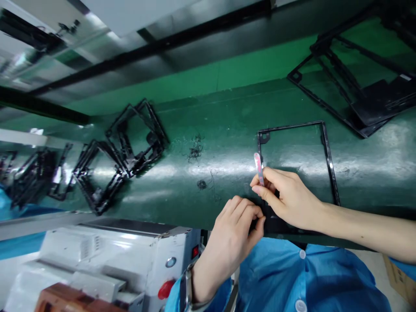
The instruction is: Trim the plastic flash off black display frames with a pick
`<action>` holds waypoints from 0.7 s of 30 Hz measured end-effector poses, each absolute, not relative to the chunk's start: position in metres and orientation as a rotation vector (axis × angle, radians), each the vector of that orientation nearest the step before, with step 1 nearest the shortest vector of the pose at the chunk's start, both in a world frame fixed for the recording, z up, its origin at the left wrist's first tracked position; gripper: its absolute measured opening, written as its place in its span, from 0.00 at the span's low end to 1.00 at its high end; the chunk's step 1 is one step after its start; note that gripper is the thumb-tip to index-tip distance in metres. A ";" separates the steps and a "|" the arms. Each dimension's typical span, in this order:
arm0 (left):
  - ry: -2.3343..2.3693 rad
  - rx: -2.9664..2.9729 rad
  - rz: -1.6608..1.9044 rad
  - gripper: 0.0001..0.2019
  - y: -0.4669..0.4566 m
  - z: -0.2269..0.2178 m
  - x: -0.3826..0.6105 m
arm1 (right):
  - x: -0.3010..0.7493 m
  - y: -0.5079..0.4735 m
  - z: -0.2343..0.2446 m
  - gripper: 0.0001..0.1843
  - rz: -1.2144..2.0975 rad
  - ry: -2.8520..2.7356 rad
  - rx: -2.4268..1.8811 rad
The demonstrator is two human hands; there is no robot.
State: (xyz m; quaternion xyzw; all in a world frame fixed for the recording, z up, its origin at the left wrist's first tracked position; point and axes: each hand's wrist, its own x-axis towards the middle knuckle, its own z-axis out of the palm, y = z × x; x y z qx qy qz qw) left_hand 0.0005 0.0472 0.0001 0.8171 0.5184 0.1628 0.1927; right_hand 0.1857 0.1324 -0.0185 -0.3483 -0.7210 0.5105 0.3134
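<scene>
A thin black rectangular plastic frame (330,165) lies on the green bench in front of me, its near edge close to my body. My right hand (287,197) is closed on a slim flat tool (258,167) with a rounded, pink-and-grey patterned end pointing up. The tool's lower end is hidden by my fingers, over the frame's left side. My left hand (235,225) has its fingers curled and pinches the frame's lower left edge, just below my right hand. That grip is partly hidden by the fingers.
Black frames are stacked at the far right (354,95), with more frames (136,143) to the left. Thin black shavings (195,151) lie mid-bench. A pale machine (162,260) with a red button (166,289) stands at the lower left. A dark rail (162,45) runs along the back.
</scene>
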 end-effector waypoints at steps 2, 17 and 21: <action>1.460 2.322 0.454 0.07 0.046 -0.001 0.001 | 0.186 0.132 -0.017 0.07 1.340 -1.899 -0.928; 1.444 2.126 0.727 0.06 0.037 -0.010 -0.012 | 0.186 0.133 -0.020 0.07 1.276 -1.918 -0.910; 1.365 2.185 0.659 0.05 0.045 -0.006 -0.011 | 0.186 0.133 -0.022 0.07 1.265 -1.915 -0.914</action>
